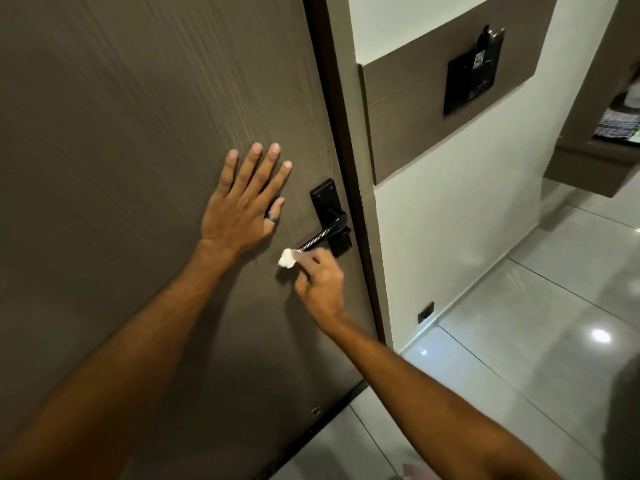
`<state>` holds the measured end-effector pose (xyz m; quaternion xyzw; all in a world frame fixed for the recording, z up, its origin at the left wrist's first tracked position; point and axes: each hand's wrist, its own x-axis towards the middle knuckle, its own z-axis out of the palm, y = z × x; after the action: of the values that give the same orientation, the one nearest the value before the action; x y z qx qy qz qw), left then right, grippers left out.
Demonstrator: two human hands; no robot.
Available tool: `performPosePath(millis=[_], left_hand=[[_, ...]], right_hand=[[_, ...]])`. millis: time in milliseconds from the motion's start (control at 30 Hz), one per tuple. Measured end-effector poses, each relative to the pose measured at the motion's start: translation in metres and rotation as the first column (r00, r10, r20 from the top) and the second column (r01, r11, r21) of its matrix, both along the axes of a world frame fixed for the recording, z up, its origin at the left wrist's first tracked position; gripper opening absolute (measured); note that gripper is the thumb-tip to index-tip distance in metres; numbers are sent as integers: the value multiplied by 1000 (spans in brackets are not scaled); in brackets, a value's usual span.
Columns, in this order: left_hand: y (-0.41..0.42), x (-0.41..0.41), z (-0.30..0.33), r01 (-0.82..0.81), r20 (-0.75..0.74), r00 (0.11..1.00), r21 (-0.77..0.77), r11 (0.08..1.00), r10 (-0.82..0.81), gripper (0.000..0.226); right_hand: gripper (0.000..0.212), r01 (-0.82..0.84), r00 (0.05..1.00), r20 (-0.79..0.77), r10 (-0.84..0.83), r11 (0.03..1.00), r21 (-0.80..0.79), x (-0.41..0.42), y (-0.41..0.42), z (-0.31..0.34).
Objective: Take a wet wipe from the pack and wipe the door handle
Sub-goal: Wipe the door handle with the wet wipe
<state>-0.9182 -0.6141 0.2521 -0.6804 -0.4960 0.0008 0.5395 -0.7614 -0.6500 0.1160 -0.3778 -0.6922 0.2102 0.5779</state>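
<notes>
A black lever door handle [320,237] on a black backplate sits at the right edge of a brown wood-grain door [121,116]. My right hand [320,282] pinches a small bunched white wet wipe [286,258] against the free end of the lever. My left hand [247,202], with a dark ring on the thumb, lies flat on the door just left of the handle, fingers spread. The wipe pack is not in view.
A dark door frame [349,174] runs beside the handle. On the white wall to the right hangs a brown panel with a black card holder [472,74]. Glossy pale floor tiles [519,334] spread at lower right. A shelf with items [616,133] juts out at far right.
</notes>
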Motion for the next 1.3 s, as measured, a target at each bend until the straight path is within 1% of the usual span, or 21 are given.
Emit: performPosePath(millis=[33,100,167,233,333,400,433,500,600,733,800,900,967,1000,1100,1167,1200,1300], left_hand=[[0,0,0,11,1,1000,5,1000,-11,66],[0,-1,-1,27,0,1000,10,1000,-27,66],[1,-2,-1,33,-2,999,15,999,-33,65],[1,-3,-2,26,-8,1000,27,999,-26,65],[3,-4,-4,29,-22,999,39,999,-28,65],[4,-3,-4,38,-27,999,54,998,-36,65],[4,-3,-4,44,-21,999,54,998,-43,65],[3,-3,-4,48,-14,999,49,998,-47,65],[2,-3,-4,47,-4,999,33,998,-47,65],[2,-2,-3,35,-9,999,37,999,-35,66],[2,-2,-3,33,-9,999,29,999,-32,67],[1,-4,-2,34,-4,999,10,999,-34,68],[0,-4,-1,32,1,999,-9,999,-32,68],[0,-4,-1,34,1,999,-7,999,-34,68],[0,-3,-1,40,-7,999,18,999,-40,66],[0,-2,-1,39,-7,999,24,999,-39,65],[-1,-1,-1,44,-4,999,20,999,-43,65],[-1,-1,0,50,4,999,-1,999,-50,65]], right_hand=[[17,-38,998,52,36,998,49,-5,-6,1],[23,-131,987,107,124,989,64,-7,-11,2],[25,-161,985,68,159,986,33,2,-11,-1],[26,-104,994,-37,103,994,-30,20,-4,-3],[32,75,976,-192,-104,985,-154,52,24,3],[30,195,940,-234,-247,955,-225,63,48,10],[29,226,926,-244,-289,940,-255,65,58,12],[27,212,922,-255,-290,932,-293,64,69,13],[26,152,938,-256,-233,941,-301,55,71,9],[25,135,924,-308,-227,947,-291,43,55,2],[24,80,946,-288,-152,966,-246,35,41,-4],[23,-50,980,-201,11,980,-190,25,22,-9],[23,-110,984,-155,84,980,-168,27,17,-9],[23,-107,985,-153,82,980,-168,31,17,-8],[26,34,976,-204,-77,978,-208,53,29,-1],[29,93,973,-188,-136,971,-218,63,41,8],[31,92,982,-142,-124,974,-209,65,47,13],[33,13,997,76,4,976,-217,54,56,21]])
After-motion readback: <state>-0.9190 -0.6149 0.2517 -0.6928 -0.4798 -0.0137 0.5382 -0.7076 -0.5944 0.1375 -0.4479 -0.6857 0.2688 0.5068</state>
